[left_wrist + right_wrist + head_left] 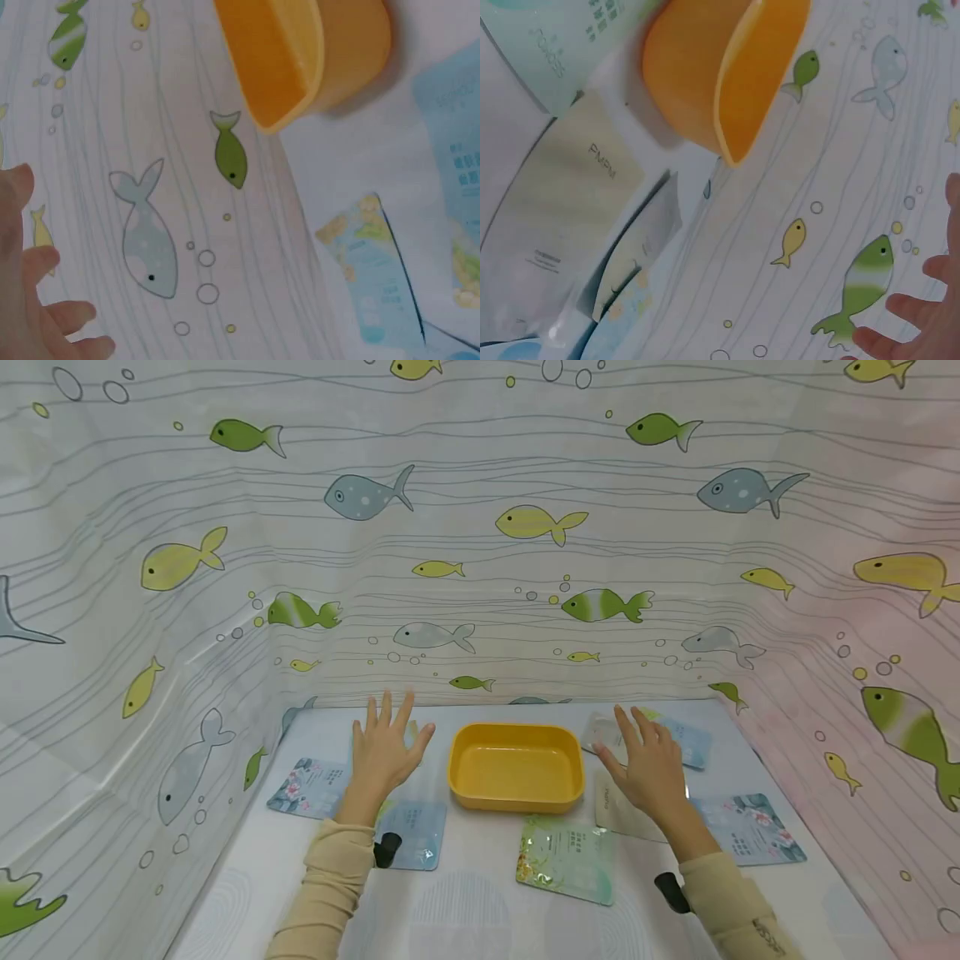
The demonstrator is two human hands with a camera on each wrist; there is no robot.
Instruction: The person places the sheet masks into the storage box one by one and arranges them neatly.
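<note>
An orange-yellow rectangular tub stands in the middle of the table, with no contents visible. To its left, my left hand hovers with fingers spread over several flat sachets. These include a flowered blue sachet and a light blue sachet; another lies partly hidden behind the hand. On the other side, my right hand is held out, its fingers parted, above a beige sachet. Near it lie a flowered blue sachet and, further back, a blue sachet. Neither hand holds anything.
A green sachet lies in front of the tub. A pale sachet overlaps others beside the beige one in the right wrist view. Fish-patterned sheeting encloses the white table at the back and both sides.
</note>
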